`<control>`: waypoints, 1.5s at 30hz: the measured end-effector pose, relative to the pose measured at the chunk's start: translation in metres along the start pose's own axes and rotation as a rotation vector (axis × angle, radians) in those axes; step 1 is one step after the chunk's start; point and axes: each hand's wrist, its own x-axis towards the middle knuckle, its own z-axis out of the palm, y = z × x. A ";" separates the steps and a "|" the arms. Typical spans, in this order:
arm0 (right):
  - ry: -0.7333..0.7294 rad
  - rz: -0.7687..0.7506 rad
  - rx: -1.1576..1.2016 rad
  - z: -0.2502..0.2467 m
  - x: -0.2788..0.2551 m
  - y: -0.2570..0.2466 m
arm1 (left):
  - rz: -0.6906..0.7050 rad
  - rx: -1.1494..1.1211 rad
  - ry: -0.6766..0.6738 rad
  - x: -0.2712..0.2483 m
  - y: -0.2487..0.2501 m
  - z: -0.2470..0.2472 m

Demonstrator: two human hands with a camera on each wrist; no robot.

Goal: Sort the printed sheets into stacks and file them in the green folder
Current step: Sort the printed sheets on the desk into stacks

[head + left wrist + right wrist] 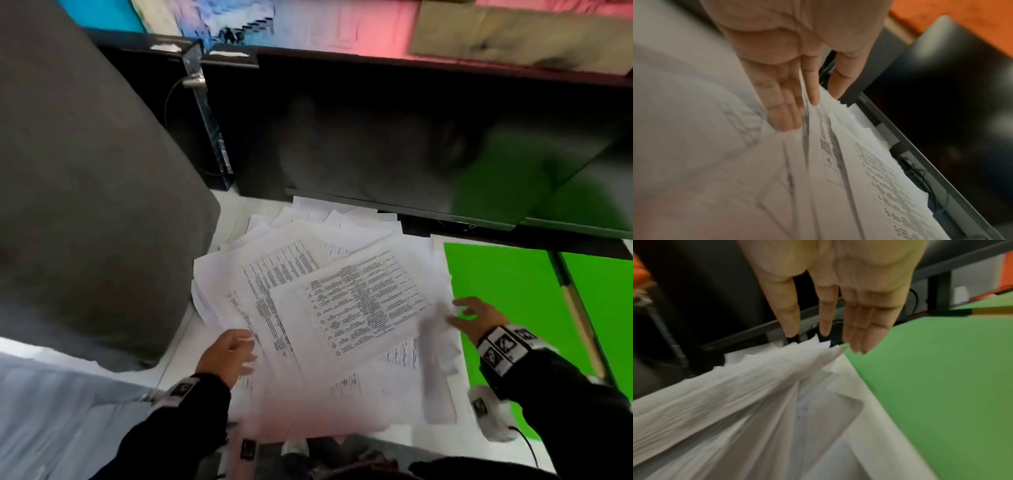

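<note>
Flanking a fanned pile of white printed sheets | left hand fingers straight, touching its edge | right hand fingers extended at its right edge | open flat green folder just beside

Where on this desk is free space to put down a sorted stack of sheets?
The open green folder, right of the printed sheets, is bare. A narrow white desk strip lies beside the left hand. The middle is crowded, up to the monitor; the right hand touches the pile's edge.

Messy sheets beside open folder
</note>
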 end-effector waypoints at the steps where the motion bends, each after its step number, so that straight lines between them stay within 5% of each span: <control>1: 0.051 0.015 0.013 0.002 0.011 -0.003 | -0.055 -0.071 -0.012 0.007 -0.002 0.005; 4: 0.082 0.076 0.079 0.005 0.021 -0.017 | -0.202 -0.163 -0.075 0.016 -0.002 0.014; 8: 0.062 0.090 0.059 0.015 0.023 -0.025 | -0.233 -0.228 -0.150 0.015 -0.002 0.019; 14: 0.033 0.044 -0.020 0.024 0.015 -0.035 | -0.123 -0.226 -0.065 0.029 -0.004 0.020; 19: 0.113 0.079 -0.143 0.034 0.000 -0.046 | 0.002 0.003 -0.048 0.039 -0.003 0.009; 23: 0.198 -0.211 -0.326 0.040 -0.014 -0.072 | 0.130 0.233 -0.058 0.042 -0.005 -0.003; 27: -0.074 -0.535 -0.381 0.049 -0.034 -0.110 | 0.136 0.199 -0.053 0.034 -0.003 -0.016; 31: -0.232 -0.625 -0.557 0.061 -0.049 -0.132 | 0.155 0.083 -0.069 0.021 0.003 -0.018; 36: -0.262 -0.618 -0.650 0.059 -0.056 -0.142 | 0.134 0.019 -0.061 0.002 0.007 -0.010; 45: -0.281 -0.219 -0.252 0.016 -0.018 -0.111 | 0.163 0.124 0.100 -0.007 0.002 0.010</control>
